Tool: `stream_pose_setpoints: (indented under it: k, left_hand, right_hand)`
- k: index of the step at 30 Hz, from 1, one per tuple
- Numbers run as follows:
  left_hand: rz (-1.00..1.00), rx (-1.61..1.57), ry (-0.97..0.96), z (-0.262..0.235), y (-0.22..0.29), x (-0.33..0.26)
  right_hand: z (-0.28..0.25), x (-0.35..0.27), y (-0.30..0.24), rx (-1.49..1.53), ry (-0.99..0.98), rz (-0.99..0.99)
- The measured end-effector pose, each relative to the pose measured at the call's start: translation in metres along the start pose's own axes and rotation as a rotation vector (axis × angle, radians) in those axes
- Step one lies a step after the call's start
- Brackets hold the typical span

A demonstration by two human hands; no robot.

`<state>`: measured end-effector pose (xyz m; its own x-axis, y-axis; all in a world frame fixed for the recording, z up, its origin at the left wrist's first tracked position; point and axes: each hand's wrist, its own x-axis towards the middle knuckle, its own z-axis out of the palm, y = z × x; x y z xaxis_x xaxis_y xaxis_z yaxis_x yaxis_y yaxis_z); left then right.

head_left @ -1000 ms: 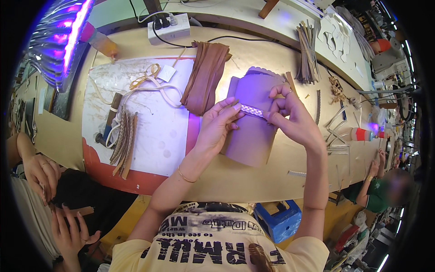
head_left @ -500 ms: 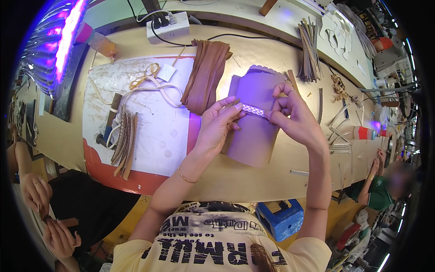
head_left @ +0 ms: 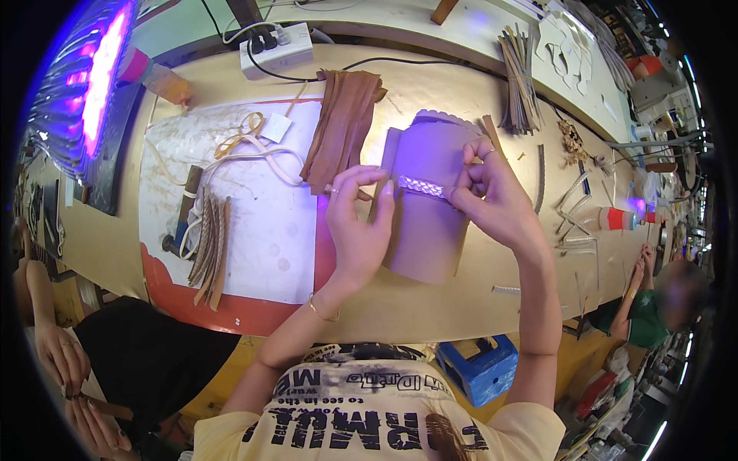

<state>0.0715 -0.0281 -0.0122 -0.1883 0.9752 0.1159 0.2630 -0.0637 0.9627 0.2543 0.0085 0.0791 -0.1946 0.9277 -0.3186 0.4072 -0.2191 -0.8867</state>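
A: What are the hands doing?

B: The left hand (head_left: pixel 357 223) and right hand (head_left: pixel 492 196) each pinch one end of a pale braided strip (head_left: pixel 421 187), stretched across a brown leather piece (head_left: pixel 430 223) lying on the desk (head_left: pixel 477 300).

A: Any packages or labels?

B: A small white tag (head_left: pixel 274 127) lies on the white paper sheet (head_left: pixel 254 230), left of a stack of brown leather pieces (head_left: pixel 342 127). A blue box (head_left: pixel 480 369) sits below the desk edge.

A: And the room?

B: A long tan workshop desk, a white power strip (head_left: pixel 278 48) at its far edge, a violet lamp (head_left: pixel 96 77) at the left.
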Motion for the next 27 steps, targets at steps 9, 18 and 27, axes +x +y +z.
stream_pose_setpoints:
  k: [9,18,27]
  left_hand:
    - [0.355,-0.025,-0.398,0.0,0.016,-0.018]
    - [0.358,-0.022,-0.424,0.0,0.013,-0.018]
    - [0.354,0.059,-0.442,-0.001,0.018,-0.016]
  right_hand:
    - [-0.006,0.003,0.002,-0.114,-0.022,-0.04]
    - [-0.041,-0.017,-0.006,-0.22,-0.121,-0.048]
    - [-0.043,-0.023,0.028,-0.036,-0.107,-0.174]
